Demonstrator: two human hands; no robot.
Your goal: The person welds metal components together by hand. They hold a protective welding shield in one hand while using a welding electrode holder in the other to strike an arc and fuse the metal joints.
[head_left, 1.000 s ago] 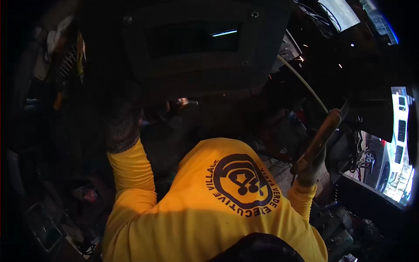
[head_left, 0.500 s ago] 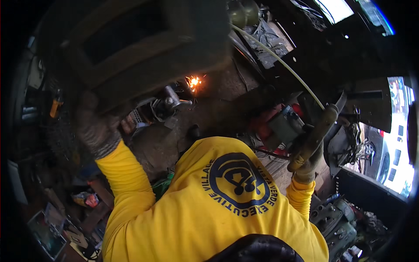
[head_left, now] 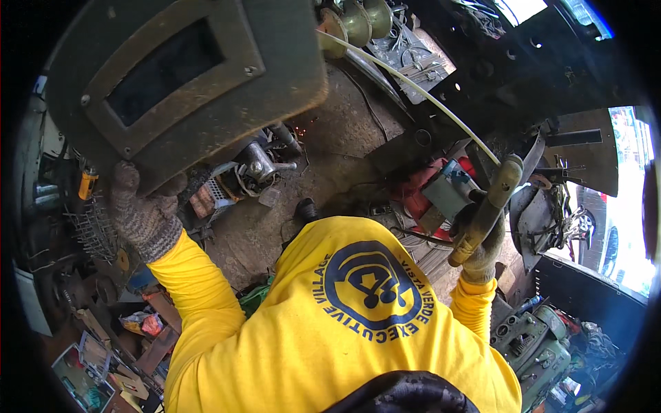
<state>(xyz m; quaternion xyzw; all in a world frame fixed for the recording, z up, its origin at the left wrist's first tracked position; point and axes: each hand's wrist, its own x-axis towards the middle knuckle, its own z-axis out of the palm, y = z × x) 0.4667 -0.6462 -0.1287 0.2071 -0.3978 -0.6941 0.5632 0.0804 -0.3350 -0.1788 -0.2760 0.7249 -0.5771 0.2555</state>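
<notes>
My left hand (head_left: 148,217), in a grey knitted glove, is closed on the lower edge of a dark welding shield (head_left: 292,69) with a rectangular dark window. The shield fills the upper left and hides what lies behind it. At the right my gloved right hand (head_left: 485,244) wraps round the worn tan handle of an electrode holder (head_left: 492,206). From its jaws a long pale welding rod (head_left: 427,82) slants up and left, passing in front of an olive flanged roller-like part (head_left: 358,24). The rod's far end is by the shield's edge, and I cannot tell whether it touches anything.
A dark perforated steel beam (head_left: 482,76) crosses the upper right. Below it stands a grey-green box (head_left: 451,196) beside red material. A metal pipe-like part (head_left: 258,162) lies left of centre. Scrap clutters the lower left; a greenish machine (head_left: 530,344) stands lower right.
The bright sparks on the floor have faded to a few red specks, and the picture is brighter. The shield and the rod's far end have shifted left and slightly up.
</notes>
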